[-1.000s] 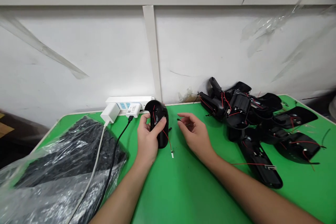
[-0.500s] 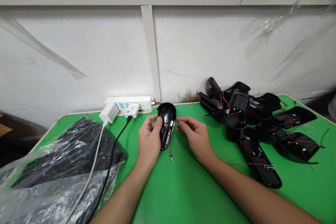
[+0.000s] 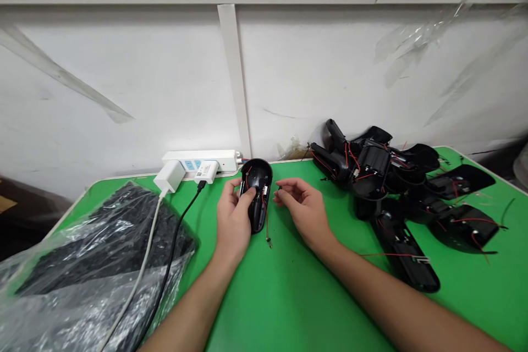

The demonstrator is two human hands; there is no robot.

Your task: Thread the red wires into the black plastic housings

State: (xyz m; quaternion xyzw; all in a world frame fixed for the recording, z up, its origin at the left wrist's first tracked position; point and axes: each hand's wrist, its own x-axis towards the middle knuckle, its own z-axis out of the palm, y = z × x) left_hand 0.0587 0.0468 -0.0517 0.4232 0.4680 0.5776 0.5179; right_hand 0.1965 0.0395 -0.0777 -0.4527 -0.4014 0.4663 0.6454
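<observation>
At far left, a strip of tape (image 3: pixel 70 80) is slanting down the white wall (image 3: pixel 330 82). Below it, a clear bag (image 3: pixel 111 242) with dark contents is lying on the green table (image 3: pixel 256 308). A white cable (image 3: pixel 143 269) is running across the bag from a white adapter (image 3: pixel 170 177), and a black cable (image 3: pixel 176 236) is running beside it from a white plug (image 3: pixel 205 171). Adapter and plug are both sitting in a power strip (image 3: pixel 225 160) along the table's back edge.

Right of these, the left hand (image 3: pixel 231 217) is gripping a black shell (image 3: pixel 258 214) by its left side, the thumb pressing inside the hollow. The shell is standing at centre, near the back edge, its rounded, wider end pointing toward the wall and its hollow facing the viewer. A red wire (image 3: pixel 267 220) is trailing from the shell, its connector (image 3: pixel 269 242) hanging beyond the lower end.

Just beside the shell, and apart from it, the right hand (image 3: pixel 303 203) is curling its fingers and pinching a dark bit (image 3: pixel 279 189), too small to identify, between thumb and fingertips. At right, similar black shells are forming a pile (image 3: pixel 381 181), red wires protruding. One long shell (image 3: pixel 406 250) is lying nearest the right forearm.
</observation>
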